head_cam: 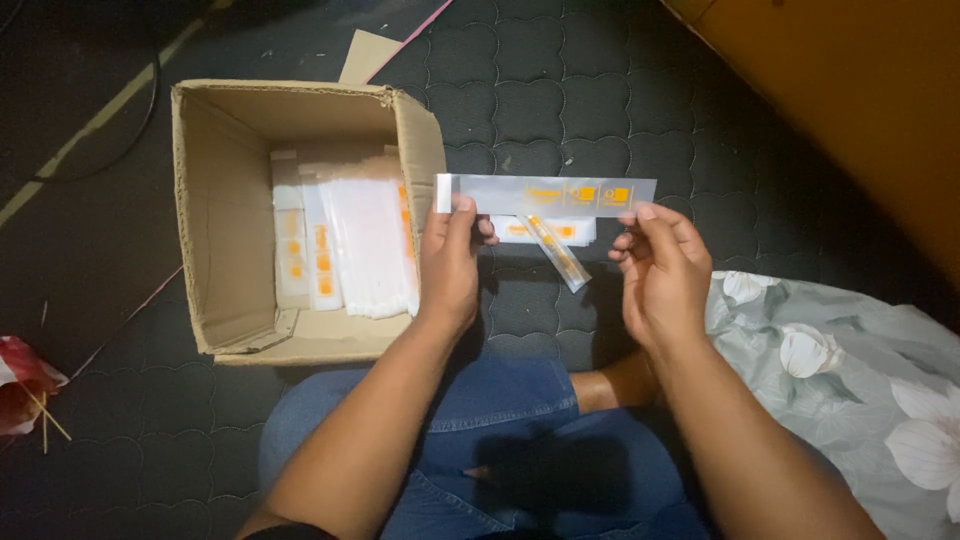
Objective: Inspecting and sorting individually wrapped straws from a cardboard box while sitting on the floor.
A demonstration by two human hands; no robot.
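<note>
Thin glossy plastic sleeve (545, 193) taut between both hands (450, 262), beside corrugated cardboard box (222, 300).

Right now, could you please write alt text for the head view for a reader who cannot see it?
Two bare hands, left hand and right hand, hold a long clear sleeve with orange print level by its ends. More sleeves fill an open cardboard box at left; a few packets lie on the dark quilted mat.

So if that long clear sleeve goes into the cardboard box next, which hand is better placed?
Probably the left hand. It pinches the sleeve at the end beside the cardboard box, whose open top is right next to it. The right hand holds the far end.
</note>
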